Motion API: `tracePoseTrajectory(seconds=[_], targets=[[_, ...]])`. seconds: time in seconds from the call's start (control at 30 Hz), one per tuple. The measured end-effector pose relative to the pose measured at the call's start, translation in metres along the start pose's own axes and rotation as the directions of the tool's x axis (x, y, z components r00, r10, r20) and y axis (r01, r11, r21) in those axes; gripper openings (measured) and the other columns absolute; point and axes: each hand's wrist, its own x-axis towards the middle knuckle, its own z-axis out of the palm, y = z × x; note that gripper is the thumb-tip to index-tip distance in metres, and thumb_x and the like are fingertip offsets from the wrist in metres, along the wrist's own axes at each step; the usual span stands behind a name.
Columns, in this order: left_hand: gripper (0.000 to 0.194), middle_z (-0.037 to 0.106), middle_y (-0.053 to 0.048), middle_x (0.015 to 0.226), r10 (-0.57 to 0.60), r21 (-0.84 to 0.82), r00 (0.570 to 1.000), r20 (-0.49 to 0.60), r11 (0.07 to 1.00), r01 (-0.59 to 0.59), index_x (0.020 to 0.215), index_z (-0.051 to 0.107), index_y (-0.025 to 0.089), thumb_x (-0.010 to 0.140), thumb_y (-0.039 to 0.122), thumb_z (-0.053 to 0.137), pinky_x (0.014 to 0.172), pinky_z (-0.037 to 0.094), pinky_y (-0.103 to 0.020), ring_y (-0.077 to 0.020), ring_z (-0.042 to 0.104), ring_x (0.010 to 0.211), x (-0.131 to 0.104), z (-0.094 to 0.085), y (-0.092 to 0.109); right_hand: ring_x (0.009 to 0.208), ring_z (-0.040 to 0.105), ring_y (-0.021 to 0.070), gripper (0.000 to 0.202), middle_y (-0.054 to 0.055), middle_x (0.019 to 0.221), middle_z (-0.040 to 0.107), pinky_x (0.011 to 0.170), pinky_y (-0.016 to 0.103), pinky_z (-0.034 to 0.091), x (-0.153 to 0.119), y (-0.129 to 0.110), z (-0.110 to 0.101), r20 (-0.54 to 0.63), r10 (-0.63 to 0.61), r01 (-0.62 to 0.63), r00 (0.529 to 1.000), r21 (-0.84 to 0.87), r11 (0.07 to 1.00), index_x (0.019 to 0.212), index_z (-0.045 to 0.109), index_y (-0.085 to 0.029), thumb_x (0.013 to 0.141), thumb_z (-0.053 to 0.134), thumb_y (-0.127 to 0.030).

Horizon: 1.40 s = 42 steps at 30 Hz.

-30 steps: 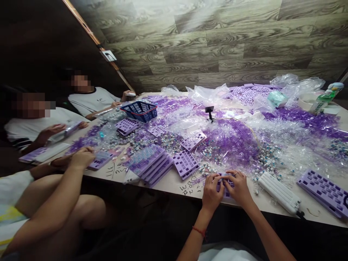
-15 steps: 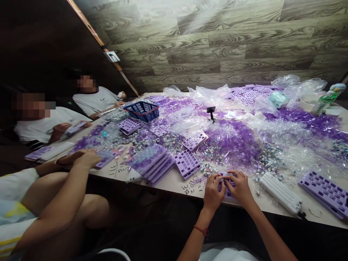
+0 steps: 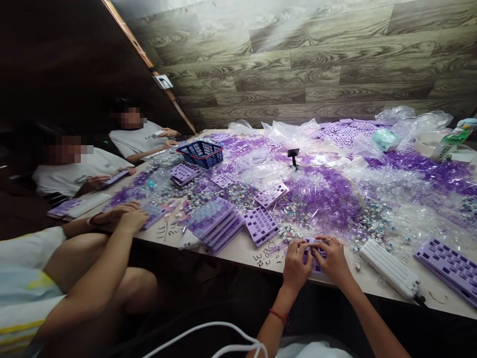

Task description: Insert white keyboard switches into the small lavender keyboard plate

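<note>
So the back wall [image 3: 261,49] is all wood-look planks, and below it is a long pale table [image 3: 240,253], seriously buried in stuff. Off past the left hand there's a seated co-worker [image 3: 89,278] with yellow stripes on the sleeve, and farther out two more people in white tops, one nearer [image 3: 89,166], one toward the wall [image 3: 130,141]. A big heap of purple and clear plastic bits [image 3: 328,199] spreads out beyond both hands, with a pile of purple boards [image 3: 343,133] way behind it. Left of the left hand you've got a leaning stack of boards [image 3: 214,223], and closer in, a single holed board [image 3: 261,226]. Right of the right hand: a white ribbed bar [image 3: 389,268] near it, then more keyboard-shaped plates [image 3: 450,268] farther along. A dark blue basket [image 3: 201,154] sits far off to the left hand's upper left. The left hand [image 3: 297,261] and right hand [image 3: 333,258] are both curled narrow, fingertips nearly meeting over a purple keyboard plate [image 3: 316,268] right under them at the table edge; can't tell if either one is pinching a tiny part. Small white-and-blue pieces [image 3: 376,223] are scattered beyond the right hand, a red bracelet [image 3: 278,315] circles the left wrist, and the right hand wears a ring [image 3: 329,240].
</note>
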Motion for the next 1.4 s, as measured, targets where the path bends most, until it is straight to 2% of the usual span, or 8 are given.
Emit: tracePoseTrajectory(seconds=[0.07, 0.17, 1.4], targets=[[0.023, 0.065, -0.007, 0.106, 0.000, -0.003, 1.000, 0.000, 1.000, 0.000, 0.108, 0.067, 0.021, 0.089, 0.010, 0.058, 0.093, 0.056, -0.041, -0.0237, 0.062, 0.104, -0.0007, 0.0005, -0.0004, 0.113, 0.064, 0.0297, 0.019, 0.007, 0.117, 0.072, 0.101, 0.053, 0.040, -0.0014, -0.0036, -0.0005, 0.023, 0.021, -0.021, 0.999, -0.001, 1.000, 0.102, 0.076, -0.031, 0.094, 0.058, -0.032], [0.023, 0.065, -0.007, 0.106, -0.002, -0.008, 1.000, -0.004, 1.000, 0.002, 0.107, 0.066, 0.021, 0.088, 0.009, 0.059, 0.093, 0.056, -0.040, -0.0234, 0.062, 0.104, -0.0012, 0.0009, -0.0009, 0.115, 0.062, 0.0280, 0.020, 0.007, 0.119, 0.071, 0.103, 0.050, 0.036, -0.0019, -0.0062, -0.0011, 0.059, 0.049, -0.049, 0.997, -0.008, 0.999, 0.102, 0.076, -0.029, 0.096, 0.057, -0.029], [0.024, 0.064, -0.007, 0.106, 0.010, -0.030, 1.000, -0.010, 1.000, -0.010, 0.109, 0.066, 0.022, 0.090, 0.010, 0.058, 0.093, 0.056, -0.041, -0.0237, 0.062, 0.104, -0.0003, 0.0027, -0.0031, 0.113, 0.063, 0.0261, 0.021, 0.006, 0.118, 0.071, 0.103, 0.045, 0.037, 0.0001, -0.0084, -0.0024, 0.033, 0.020, -0.017, 0.999, -0.091, 0.996, 0.101, 0.077, -0.030, 0.100, 0.056, -0.033]])
